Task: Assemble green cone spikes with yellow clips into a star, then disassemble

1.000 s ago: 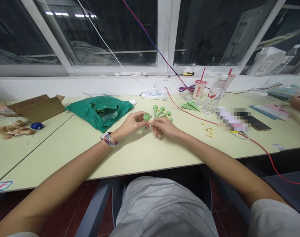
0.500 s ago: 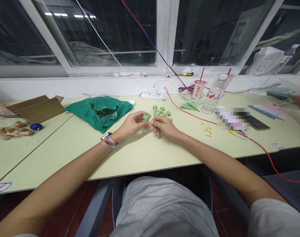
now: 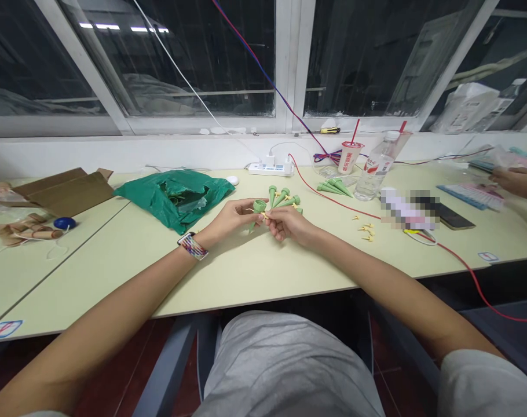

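Upright in my left hand (image 3: pixel 234 220) is a green plastic watering spike (image 3: pixel 259 205), its round open top showing above the fingers and its tip below. My right hand (image 3: pixel 290 223) pinches a small yellow valve (image 3: pixel 264 215) against the side of that spike. The fingers partly cover where the two meet. Just behind my hands lie several green spikes (image 3: pixel 282 197), some with yellow valves on them. To the right, several loose yellow valves (image 3: pixel 368 227) are scattered on the table. More green spikes (image 3: pixel 335 186) lie together farther back.
A torn green plastic bag (image 3: pixel 146 194) lies left of my hands, beside a cardboard box (image 3: pixel 63 194). A power strip (image 3: pixel 270 169), a cup (image 3: pixel 350 157) and a water bottle (image 3: pixel 372 174) stand at the back. A red cable (image 3: pixel 333 200) crosses the table. Another person's hand (image 3: pixel 518 182) is at the right.
My hands stay in nearly the same place, with more of the yellow valve showing between the fingers. The other person's hand at the right has moved left.
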### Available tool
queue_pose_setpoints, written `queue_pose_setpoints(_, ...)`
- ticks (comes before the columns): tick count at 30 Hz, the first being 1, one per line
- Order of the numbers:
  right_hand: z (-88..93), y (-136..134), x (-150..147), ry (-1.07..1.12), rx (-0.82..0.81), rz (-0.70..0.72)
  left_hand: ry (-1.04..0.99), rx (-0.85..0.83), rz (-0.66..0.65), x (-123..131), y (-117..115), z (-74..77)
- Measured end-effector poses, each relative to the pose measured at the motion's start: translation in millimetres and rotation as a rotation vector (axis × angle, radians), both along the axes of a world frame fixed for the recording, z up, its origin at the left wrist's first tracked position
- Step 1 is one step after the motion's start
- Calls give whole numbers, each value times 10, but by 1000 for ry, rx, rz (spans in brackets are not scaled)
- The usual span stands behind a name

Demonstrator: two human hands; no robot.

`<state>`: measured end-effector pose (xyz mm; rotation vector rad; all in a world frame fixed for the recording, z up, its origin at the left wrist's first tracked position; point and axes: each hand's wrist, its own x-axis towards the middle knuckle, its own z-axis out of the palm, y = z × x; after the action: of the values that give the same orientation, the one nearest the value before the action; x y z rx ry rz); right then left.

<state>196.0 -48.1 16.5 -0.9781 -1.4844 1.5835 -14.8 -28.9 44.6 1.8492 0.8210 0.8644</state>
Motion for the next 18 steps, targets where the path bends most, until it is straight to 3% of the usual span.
queue_pose_setpoints(6, 46, -109, 106, -383, 706, -273, 59, -87, -133, -73, 82, 14)
queue_pose_setpoints(10, -6, -200, 191, -571, 1048, -158, 235, -51, -215, -88, 64, 43)
queue_pose_setpoints(13, -71, -267, 227, -667, 1172, -122, 300, -26, -243, -81, 32, 59)
queue_pose_setpoints(18, -144, -361, 258, -689, 1164, -92, 353, 36, -333, -48, 8, 12)
